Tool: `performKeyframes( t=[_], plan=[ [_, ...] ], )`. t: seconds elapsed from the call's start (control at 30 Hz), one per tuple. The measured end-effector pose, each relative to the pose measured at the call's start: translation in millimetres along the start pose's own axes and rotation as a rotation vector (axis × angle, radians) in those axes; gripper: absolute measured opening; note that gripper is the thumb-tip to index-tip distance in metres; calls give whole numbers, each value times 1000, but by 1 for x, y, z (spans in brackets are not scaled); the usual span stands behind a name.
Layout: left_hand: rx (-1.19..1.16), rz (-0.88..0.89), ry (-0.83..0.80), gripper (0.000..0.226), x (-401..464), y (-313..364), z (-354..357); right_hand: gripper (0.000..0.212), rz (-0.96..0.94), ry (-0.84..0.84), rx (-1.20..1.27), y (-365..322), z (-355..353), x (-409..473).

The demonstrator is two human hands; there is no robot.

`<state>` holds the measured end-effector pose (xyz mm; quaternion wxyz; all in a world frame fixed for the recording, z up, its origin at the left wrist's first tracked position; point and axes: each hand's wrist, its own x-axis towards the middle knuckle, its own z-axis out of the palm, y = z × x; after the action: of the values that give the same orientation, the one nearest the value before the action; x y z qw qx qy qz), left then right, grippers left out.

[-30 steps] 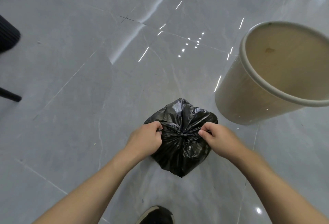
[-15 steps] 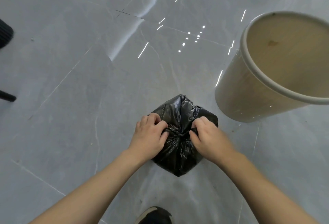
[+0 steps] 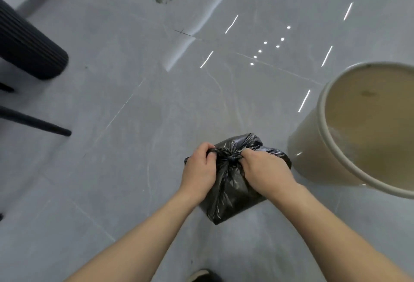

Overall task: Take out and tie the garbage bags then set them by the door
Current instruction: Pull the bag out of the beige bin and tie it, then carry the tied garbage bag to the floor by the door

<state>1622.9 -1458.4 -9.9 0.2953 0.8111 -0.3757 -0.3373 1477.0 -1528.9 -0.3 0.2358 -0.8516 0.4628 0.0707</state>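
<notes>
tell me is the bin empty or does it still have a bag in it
Empty, as far as shown: the bin shows bare beige inner wall with no liner. The bag sits outside on the floor, beside it.

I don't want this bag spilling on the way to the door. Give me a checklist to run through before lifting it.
1. Bag out of the bin: ok, it sits on the floor beside the bin.
2. Neck gathered into a knot: ok, bunched between the hands.
3. Knot pulled tight: cannot tell.
4. Both hands gripping: ok, left hand and right hand pinch the plastic either side of the knot.
5. Bag free of tears: cannot tell, the underside is hidden.
6. Door in sight: not ok, none in view.
</notes>
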Motion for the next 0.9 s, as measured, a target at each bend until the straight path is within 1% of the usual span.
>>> performKeyframes(
  t=[0.1, 0.23, 0.3, 0.4, 0.47, 0.53, 0.6, 0.7, 0.8, 0.9],
  plan=[
    [-47, -35, 47, 13, -5, 54, -49, 20, 6, 45, 31, -31, -70, -3],
    [-75, -44, 91, 14, -22, 148, -137, 24, -51, 86, 17, -90, -196, -24],
    [-87, -30, 111, 14, -35, 208, -185, 26, -100, 151, -39, -118, -273, -41],
    [-125, -6, 132, 15, -68, 316, -264, 25, -176, 263, -146, -160, -398, -76],
    [-151, 21, 144, 15, -101, 390, -319, 18, -164, 361, -209, -190, -478, -109],
    [-161, 43, 154, 16, -133, 455, -370, 16, -141, 477, -229, -218, -548, -147],
    [-175, 68, 156, 17, -161, 508, -413, 17, -148, 526, -209, -243, -605, -180],
    [-219, 116, 155, 18, -191, 554, -453, 25, -125, 459, -99, -271, -661, -214],
    [-237, 130, 159, 16, -202, 570, -472, 26, -109, 435, -5, -287, -681, -227],
    [-220, 134, 162, 15, -208, 571, -489, 26, -85, 377, 10, -300, -690, -232]
  ],
)
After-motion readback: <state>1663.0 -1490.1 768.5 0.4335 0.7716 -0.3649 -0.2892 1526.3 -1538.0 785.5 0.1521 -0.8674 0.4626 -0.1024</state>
